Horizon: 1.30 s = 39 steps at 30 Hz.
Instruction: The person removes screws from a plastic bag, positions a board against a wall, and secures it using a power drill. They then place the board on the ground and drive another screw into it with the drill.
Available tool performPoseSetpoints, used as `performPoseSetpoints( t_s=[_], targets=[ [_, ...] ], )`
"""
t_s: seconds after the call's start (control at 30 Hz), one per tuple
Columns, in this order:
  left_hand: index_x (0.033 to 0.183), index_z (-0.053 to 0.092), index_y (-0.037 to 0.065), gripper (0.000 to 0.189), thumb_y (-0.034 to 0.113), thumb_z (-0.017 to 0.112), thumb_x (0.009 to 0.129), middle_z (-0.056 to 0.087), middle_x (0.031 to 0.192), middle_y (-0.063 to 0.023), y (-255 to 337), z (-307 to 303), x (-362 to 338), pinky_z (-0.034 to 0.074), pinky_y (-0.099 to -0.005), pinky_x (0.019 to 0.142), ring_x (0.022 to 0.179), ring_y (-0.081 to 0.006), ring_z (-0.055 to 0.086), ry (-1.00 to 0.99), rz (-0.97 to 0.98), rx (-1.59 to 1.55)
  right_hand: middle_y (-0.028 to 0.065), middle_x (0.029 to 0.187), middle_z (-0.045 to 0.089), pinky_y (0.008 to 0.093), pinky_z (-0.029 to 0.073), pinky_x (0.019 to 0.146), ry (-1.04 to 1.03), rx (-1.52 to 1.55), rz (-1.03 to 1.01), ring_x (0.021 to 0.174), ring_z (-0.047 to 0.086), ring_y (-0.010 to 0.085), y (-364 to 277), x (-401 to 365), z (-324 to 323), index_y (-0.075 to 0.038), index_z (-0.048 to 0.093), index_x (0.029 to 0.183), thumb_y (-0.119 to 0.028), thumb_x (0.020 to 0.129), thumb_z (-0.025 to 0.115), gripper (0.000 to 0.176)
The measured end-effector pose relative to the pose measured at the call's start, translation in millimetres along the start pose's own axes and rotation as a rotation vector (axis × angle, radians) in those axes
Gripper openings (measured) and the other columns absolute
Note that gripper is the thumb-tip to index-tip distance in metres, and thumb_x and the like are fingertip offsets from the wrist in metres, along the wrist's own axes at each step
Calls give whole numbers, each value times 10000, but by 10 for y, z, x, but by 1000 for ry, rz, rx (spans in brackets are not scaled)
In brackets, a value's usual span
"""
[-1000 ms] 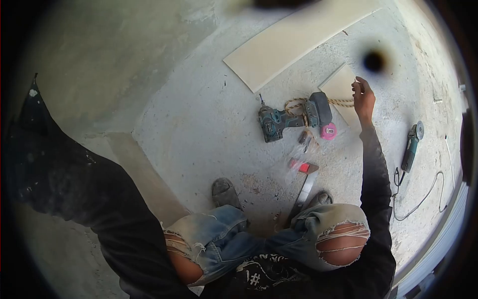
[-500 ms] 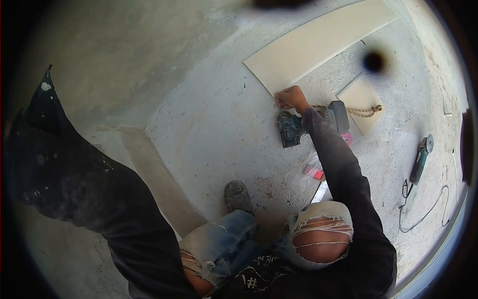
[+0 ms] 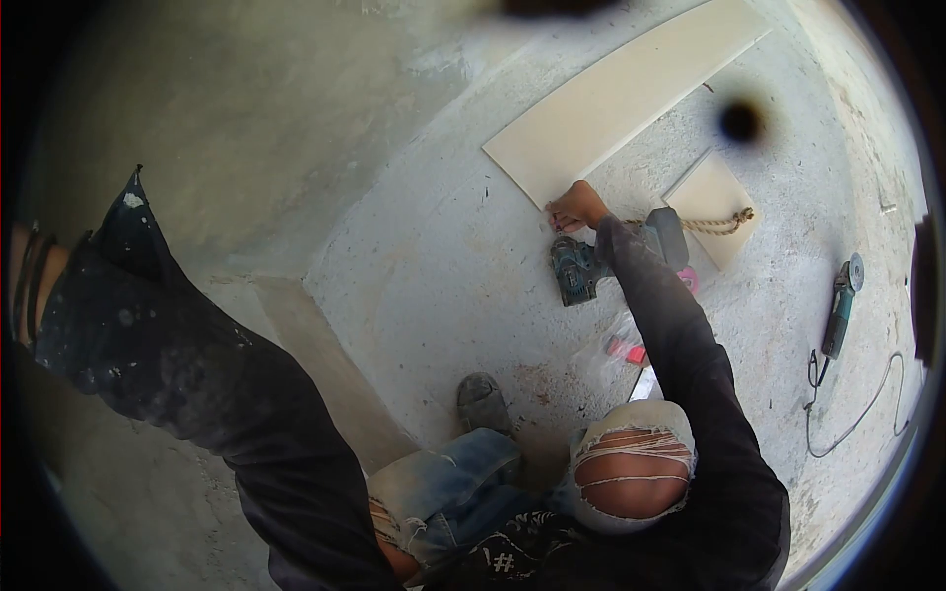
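My right hand (image 3: 577,207) is closed, its fingers pinched together at the front end of a teal and black cordless drill (image 3: 574,271). I cannot tell what the fingers hold. The drill lies on the concrete floor, its battery (image 3: 667,237) partly behind my right sleeve. Just beyond the fingertips is the near corner of a long cream tile (image 3: 631,94). A twisted rope (image 3: 724,226) runs from the drill across a smaller cream tile (image 3: 711,202). At the left edge, my left arm (image 3: 148,325) reaches out with bands on the wrist; the left hand is outside the view.
An angle grinder (image 3: 839,310) with a looping cord lies on the floor at right. Near my knee are a clear plastic bag (image 3: 603,357) with red items and a pink round object (image 3: 688,280). A low concrete ledge (image 3: 325,345) runs at left.
The view has shifted slightly. My left arm has swung a little, bringing the banded wrist into sight. My right hand stays closed by the front of the drill.
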<state>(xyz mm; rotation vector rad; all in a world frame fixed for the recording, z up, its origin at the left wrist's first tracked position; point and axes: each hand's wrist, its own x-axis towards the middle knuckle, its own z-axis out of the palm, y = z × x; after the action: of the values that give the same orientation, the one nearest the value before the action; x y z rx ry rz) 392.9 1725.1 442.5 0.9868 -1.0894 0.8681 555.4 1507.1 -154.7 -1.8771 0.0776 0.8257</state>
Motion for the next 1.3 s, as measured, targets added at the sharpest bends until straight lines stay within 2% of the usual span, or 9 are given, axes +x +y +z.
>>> performPoseSetpoints(
  t_s=[0.3,0.4,0.43,0.5,0.6,0.73,0.87,0.93,1.3],
  targets=[
    [1482,229,58,614,199,531,967,200,1565,-179,-26,31,-8,249,-430,1206,1444,-293,235,-98,19,7,106,655,686,319,562,484,45,142,-29,519,662,189,153,-3,89,47,676,693,-181,825,723,268],
    [1296,436,65,390,133,615,956,524,1237,-44,-30,-286,433,438,-457,1038,1181,-183,501,-101,44,200,70,656,691,334,518,477,114,-25,-180,494,633,184,526,306,160,20,697,680,-182,798,744,239],
    [1314,433,-4,442,163,620,950,512,1285,-117,-141,98,321,375,-482,1095,1251,-242,465,114,212,207,61,640,682,332,510,486,148,-139,-310,485,614,187,774,529,188,14,703,671,-186,795,739,238],
    [1339,423,-67,513,195,622,945,498,1330,-186,-281,217,221,332,-493,1144,1313,-296,436,136,399,250,102,626,669,332,513,530,123,240,-202,506,622,171,593,113,132,43,691,668,-190,793,726,266],
    [1343,422,-53,511,196,623,945,495,1334,-177,-193,-101,257,357,-472,1133,1299,-284,450,-63,387,268,173,715,698,427,537,686,466,-211,-536,735,697,342,682,-230,61,39,579,1083,-185,803,713,382],
    [1358,424,-25,513,205,625,945,496,1343,-160,-186,-48,291,365,-467,1124,1296,-265,455,67,281,155,364,1086,547,517,477,872,296,-519,-565,978,564,521,815,-838,-42,102,364,1263,-49,709,598,620],
    [1375,409,-19,526,216,616,952,487,1358,-158,-220,-87,329,371,-459,1116,1309,-261,444,73,259,86,307,1036,584,481,474,909,254,-785,-747,1032,563,463,602,-1397,-44,106,377,1267,-77,665,619,674],
    [1365,419,-30,505,241,585,972,486,1370,-153,-252,-49,350,373,-459,1111,1314,-264,441,122,271,13,250,1089,593,452,478,902,224,-1142,-516,1041,589,396,555,-1458,18,42,370,1324,-117,662,684,750],
    [1306,418,97,403,204,616,972,500,1239,-14,-352,128,387,429,-393,1014,1141,-139,483,288,317,-248,193,953,603,466,445,834,573,-1058,-939,913,590,375,814,-1555,7,32,474,1288,-53,741,591,565]
  ],
)
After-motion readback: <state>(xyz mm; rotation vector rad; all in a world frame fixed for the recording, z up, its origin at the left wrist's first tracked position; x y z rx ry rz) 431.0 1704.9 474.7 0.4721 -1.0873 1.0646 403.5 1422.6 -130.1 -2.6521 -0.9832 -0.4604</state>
